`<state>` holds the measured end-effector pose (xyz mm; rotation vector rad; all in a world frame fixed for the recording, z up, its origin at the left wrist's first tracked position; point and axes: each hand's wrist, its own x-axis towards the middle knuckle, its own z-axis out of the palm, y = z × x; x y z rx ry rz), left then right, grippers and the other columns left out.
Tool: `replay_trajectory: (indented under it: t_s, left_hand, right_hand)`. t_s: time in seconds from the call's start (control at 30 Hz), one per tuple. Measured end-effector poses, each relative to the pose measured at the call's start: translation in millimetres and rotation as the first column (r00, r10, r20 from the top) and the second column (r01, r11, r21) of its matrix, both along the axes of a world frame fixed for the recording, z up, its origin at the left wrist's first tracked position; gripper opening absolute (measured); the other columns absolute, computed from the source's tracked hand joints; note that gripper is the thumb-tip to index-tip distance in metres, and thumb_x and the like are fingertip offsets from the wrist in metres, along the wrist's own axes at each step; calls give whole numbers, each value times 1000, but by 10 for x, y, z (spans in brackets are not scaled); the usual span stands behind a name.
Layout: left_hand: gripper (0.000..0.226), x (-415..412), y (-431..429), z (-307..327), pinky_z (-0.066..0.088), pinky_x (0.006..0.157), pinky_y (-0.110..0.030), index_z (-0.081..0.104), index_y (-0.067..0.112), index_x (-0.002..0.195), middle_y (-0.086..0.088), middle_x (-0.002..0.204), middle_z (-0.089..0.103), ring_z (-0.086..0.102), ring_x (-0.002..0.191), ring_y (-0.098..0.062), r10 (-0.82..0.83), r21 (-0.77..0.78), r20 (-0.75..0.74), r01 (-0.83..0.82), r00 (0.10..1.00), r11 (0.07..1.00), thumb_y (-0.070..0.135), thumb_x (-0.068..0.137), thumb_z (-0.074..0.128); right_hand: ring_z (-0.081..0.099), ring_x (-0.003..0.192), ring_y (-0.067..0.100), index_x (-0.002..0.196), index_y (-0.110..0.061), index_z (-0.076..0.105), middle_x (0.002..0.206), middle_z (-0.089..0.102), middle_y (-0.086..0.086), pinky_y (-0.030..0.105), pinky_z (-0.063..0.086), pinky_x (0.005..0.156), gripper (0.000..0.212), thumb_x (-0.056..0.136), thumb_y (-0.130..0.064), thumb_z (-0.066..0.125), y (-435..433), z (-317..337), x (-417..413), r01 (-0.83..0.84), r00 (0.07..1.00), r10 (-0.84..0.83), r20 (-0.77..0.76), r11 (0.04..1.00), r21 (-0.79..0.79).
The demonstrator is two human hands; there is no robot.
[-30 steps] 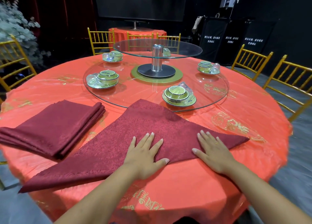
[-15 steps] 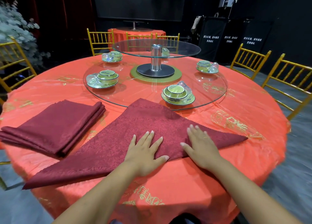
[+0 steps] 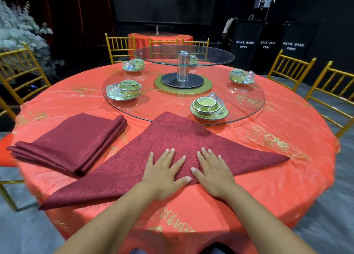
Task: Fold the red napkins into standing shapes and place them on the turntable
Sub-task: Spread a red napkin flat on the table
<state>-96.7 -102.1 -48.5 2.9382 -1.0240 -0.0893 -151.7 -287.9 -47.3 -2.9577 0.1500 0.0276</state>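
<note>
Round table (image 3: 287,186): both hands, left (image 3: 162,172) and right (image 3: 213,172), press flat, fingers spread, on triangular napkin (image 3: 191,138).

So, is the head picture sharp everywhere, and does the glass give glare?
Head view: sharp in the middle, where the left hand and right hand press the napkin; smeared at the edges, as on the floor; the wide lens bows the table rim; the glass turntable carries pale reflections, no harsh glare.

Bright, even light covers the tablecloth (image 3: 268,186) around the fingers (image 3: 171,155); far beyond them it is dim, and edges smear.
</note>
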Motion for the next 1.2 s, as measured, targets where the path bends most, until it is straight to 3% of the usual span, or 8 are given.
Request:
replay_trajectory:
  t_s: [0.53,0.6,0.67,0.73,0.8,0.9,1.03,1.2]
  left_hand:
    - [79,201,1527,99,-19,114,-31,-19,44,141,7,153,-25,-26,142,-11,-120,69,-1,120,993,990,82,72,-15]
    - [81,148,1528,170,-15,116,-34,-9,35,147,3,155,-17,-15,146,-15,-134,34,36,133,990,991,78,78,-7]
    - [80,48,1510,268,8,118,-47,26,23,150,-4,157,14,17,146,-23,-215,-50,128,223,968,974,72,89,11]
    - [60,-63,1505,280,41,104,-52,57,19,132,-9,144,47,49,129,-26,-330,-125,249,368,911,921,60,93,37]
    - [41,-135,1511,256,54,86,-40,68,21,117,-6,128,60,62,110,-24,-382,-181,293,443,877,878,49,90,53]
    - [29,-152,1507,264,54,69,-32,72,22,106,0,106,65,64,89,-19,-377,-199,306,446,874,873,38,87,59]
    - [23,-134,1466,297,52,60,-27,75,21,97,5,89,66,62,74,-16,-372,-212,323,450,870,868,27,83,57]
    - [25,-157,1389,386,49,55,-25,74,22,83,7,75,66,61,64,-16,-333,-164,341,404,879,900,25,76,50]
  right_hand:
    - [-8,146,10,152,-24,4,160,-5,-5,35,-4,117,68,95,-58,20,-19,-23,11,7,1000,-7,-1,999,-47]
    - [-8,146,10,152,-24,4,160,-5,-5,35,-4,117,68,96,-58,21,-14,-24,13,12,1000,-12,-7,998,-60]
    - [-8,146,10,152,-24,4,160,-5,-5,35,-3,117,68,96,-58,21,-10,-25,9,15,1000,-15,-8,998,-57]
    - [-8,146,11,152,-24,5,160,-4,-4,35,-3,117,67,96,-58,21,-2,-10,-1,14,1000,-14,-2,998,-55]
    - [-5,147,11,152,-24,5,160,-2,-3,35,-1,118,67,96,-57,21,24,25,-24,16,1000,-15,23,998,-54]
    - [9,147,14,151,-23,17,160,11,0,37,4,119,66,96,-56,28,143,111,-102,-10,986,24,167,996,-87]
    - [47,130,21,130,-15,57,139,52,5,42,31,111,56,85,-48,56,540,223,-283,-302,881,289,376,953,-23]
    - [64,104,17,110,-18,69,114,67,-2,32,52,87,42,71,-32,67,1017,225,-346,-439,820,417,391,898,-36]
